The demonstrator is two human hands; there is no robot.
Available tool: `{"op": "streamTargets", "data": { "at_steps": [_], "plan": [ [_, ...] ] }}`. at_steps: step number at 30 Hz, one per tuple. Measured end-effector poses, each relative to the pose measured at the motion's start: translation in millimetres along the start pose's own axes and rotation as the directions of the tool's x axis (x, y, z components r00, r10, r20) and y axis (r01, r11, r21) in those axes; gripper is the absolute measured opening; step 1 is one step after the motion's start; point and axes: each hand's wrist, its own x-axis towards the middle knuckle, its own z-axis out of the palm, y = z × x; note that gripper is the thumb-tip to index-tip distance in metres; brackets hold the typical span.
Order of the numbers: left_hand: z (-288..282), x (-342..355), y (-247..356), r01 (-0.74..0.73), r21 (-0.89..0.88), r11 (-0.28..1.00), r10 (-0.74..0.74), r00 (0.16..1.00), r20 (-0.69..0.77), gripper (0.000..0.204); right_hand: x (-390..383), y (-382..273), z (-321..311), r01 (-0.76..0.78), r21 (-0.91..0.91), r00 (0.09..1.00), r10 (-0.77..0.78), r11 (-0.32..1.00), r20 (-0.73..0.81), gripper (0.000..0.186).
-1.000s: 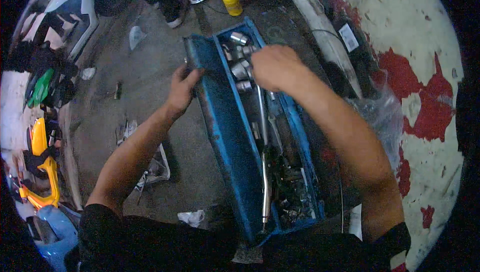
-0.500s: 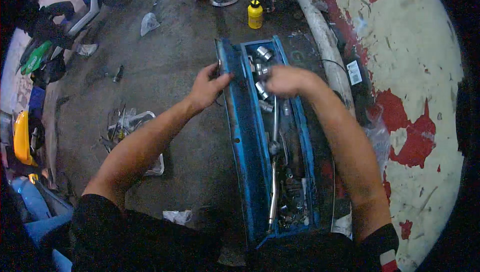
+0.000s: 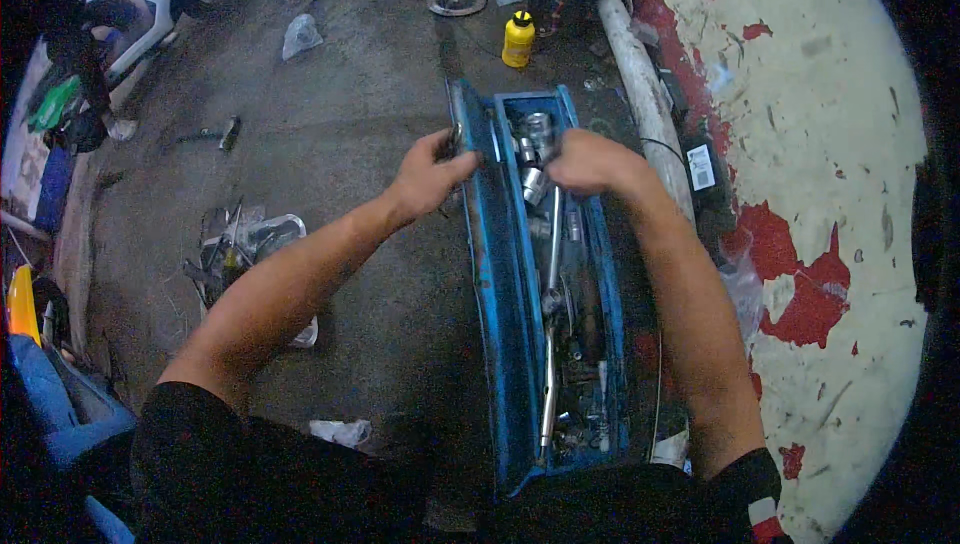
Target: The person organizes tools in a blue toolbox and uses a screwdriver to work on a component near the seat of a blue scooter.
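A long blue metal toolbox (image 3: 612,324) lies open in front of me, its lid (image 3: 487,294) swung up on the left side. My left hand (image 3: 435,179) is closed round the lid's edge, thumb on the inner face. Inside the far end, my right hand (image 3: 595,162) reaches down among chrome sockets, its fingertips hidden and blurred. One large socket (image 3: 538,126) sits just beyond those fingers, and another socket (image 3: 534,186) lies just to their left. A long chrome jointed bar (image 3: 549,374) runs lengthwise through the box. Small loose metal parts (image 3: 575,434) fill the near end.
Beyond the box stands a yellow bottle (image 3: 517,41) with a black cap. A pale pipe (image 3: 655,109) runs along the right wall. A clear tray (image 3: 285,234) with tools is behind my left forearm. A hammer-like tool (image 3: 229,134) and plastic bags lie on the floor.
The view has shifted slightly. My right hand has moved a little toward the box's right side, and the sockets beside it have shifted. My left hand keeps its hold on the lid.
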Motion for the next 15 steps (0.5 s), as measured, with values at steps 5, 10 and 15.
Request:
{"op": "streamTargets", "data": {
  "at_steps": [5,10,15],
  "plan": [
    [3.8,0.1,3.2,-0.028,0.061,0.998,0.03,0.999,-0.026,0.036,-23.2,0.7,-28.0,-0.145,0.024,0.976,0.147,0.989,-0.16,0.038],
    [4.2,2.6,-0.7,0.06,0.056,0.997,-0.059,0.998,-0.017,0.037,10.6,12.2,-20.6,0.022,-0.084,0.949,-0.047,0.996,-0.313,0.049],
    [6.9,4.9,1.4,-0.015,0.079,0.997,0.016,1.0,-0.018,0.039,12.2,-0.6,-15.1,-0.174,-0.207,0.965,0.126,0.963,-0.229,0.049]
  ]
}}
